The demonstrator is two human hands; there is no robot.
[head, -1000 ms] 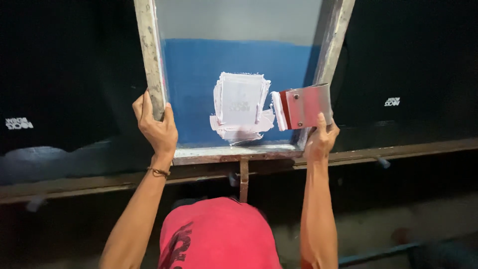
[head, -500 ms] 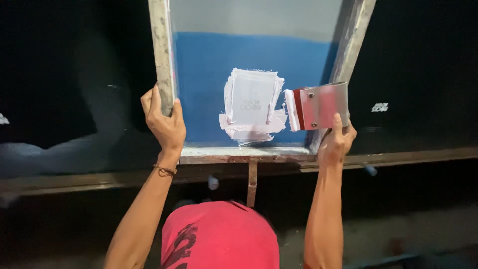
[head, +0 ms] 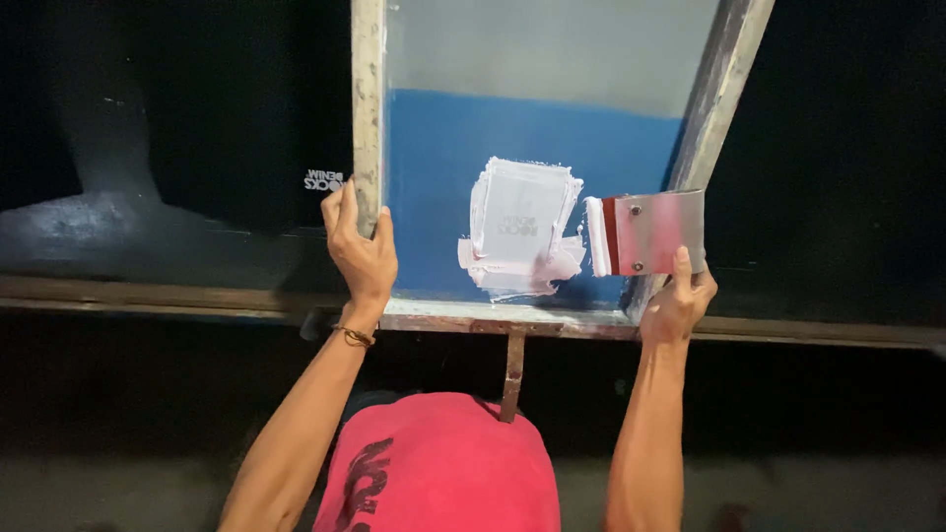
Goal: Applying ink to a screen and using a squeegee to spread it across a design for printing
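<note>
Screen frame (head: 367, 118) top cut off; right hand (head: 678, 300) fingertips behind squeegee (head: 650, 232).

A small white printed label (head: 325, 180) is seen on the black cloth (head: 197, 118), just left of the frame (head: 367, 108). A faint grey mark is shown within the white patch (head: 520, 232) on the blue mesh (head: 434, 177).

A long dark printing table (head: 148, 266) carries black fabric (head: 197, 118), with the wooden-framed screen (head: 367, 118) resting on top.

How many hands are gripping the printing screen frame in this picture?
2. The left hand grips the frame on its left rail; the right hand holds its lower right corner, beside the squeegee.
</note>
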